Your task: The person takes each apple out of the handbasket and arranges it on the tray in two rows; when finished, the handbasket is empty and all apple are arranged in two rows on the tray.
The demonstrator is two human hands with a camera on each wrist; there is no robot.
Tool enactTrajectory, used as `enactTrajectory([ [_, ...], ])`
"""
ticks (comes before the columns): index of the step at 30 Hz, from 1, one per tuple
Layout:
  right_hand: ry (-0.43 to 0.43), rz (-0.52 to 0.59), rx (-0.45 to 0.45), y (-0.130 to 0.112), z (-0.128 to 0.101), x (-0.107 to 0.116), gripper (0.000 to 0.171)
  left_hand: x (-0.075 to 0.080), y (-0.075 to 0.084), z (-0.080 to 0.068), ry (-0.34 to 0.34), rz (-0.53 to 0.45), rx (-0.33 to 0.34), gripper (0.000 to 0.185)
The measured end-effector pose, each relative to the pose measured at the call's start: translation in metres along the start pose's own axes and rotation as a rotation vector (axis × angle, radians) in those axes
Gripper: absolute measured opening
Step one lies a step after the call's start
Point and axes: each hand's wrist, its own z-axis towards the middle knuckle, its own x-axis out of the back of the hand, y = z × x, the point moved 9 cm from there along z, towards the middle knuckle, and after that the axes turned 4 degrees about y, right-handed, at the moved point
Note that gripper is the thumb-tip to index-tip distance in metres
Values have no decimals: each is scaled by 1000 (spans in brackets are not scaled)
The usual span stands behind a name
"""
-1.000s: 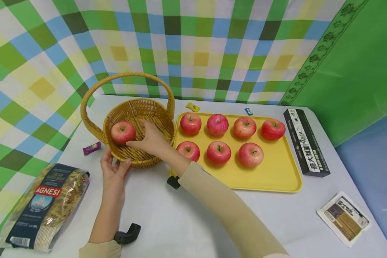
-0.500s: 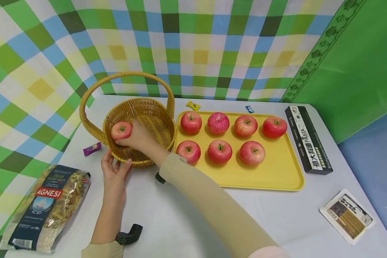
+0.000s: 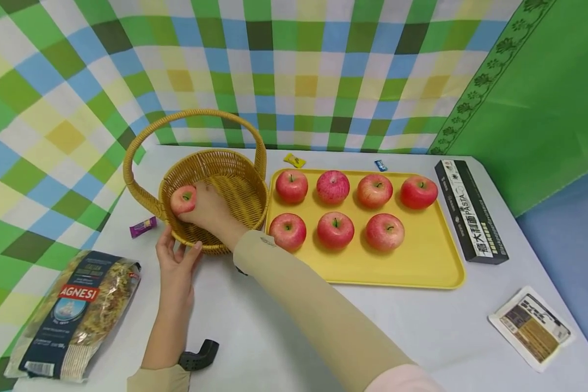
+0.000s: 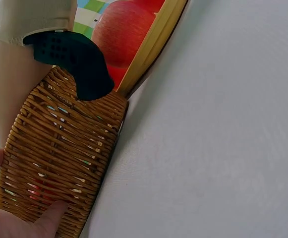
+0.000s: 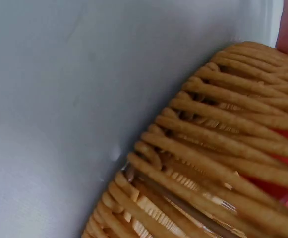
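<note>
I see my right arm stretched across the table into the basket (image 3: pixel 235 185), the right hand (image 3: pixel 209 209) low inside it with fingers curled round an apple (image 3: pixel 183 199) at the basket's left inner wall. My left hand (image 3: pixel 175 267) lies on the table at the basket's near side, fingers straight and slightly spread, tips and thumb touching the wicker wall (image 4: pixel 59 148). Just right of the basket, seven apples sit on the tray (image 3: pixel 421 261). A pasta bag (image 3: pixel 73 313) lies left of my left forearm.
</note>
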Motion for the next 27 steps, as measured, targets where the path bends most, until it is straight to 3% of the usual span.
enactTrajectory([
  [7, 23, -23, -7, 1, -1, 3, 75, 1, -4, -1, 6, 13, 18, 77],
  [13, 52, 11, 41, -8, -4, 16, 75, -1, 1, 1, -5, -1, -12, 76],
  [21, 66, 152, 95, -20, -17, 44, 75, 2, 2, 3, 9, 0, 4, 77],
  [27, 40, 264, 142, -25, -39, 79, 78, 1, -2, 2, 5, 1, 31, 77],
])
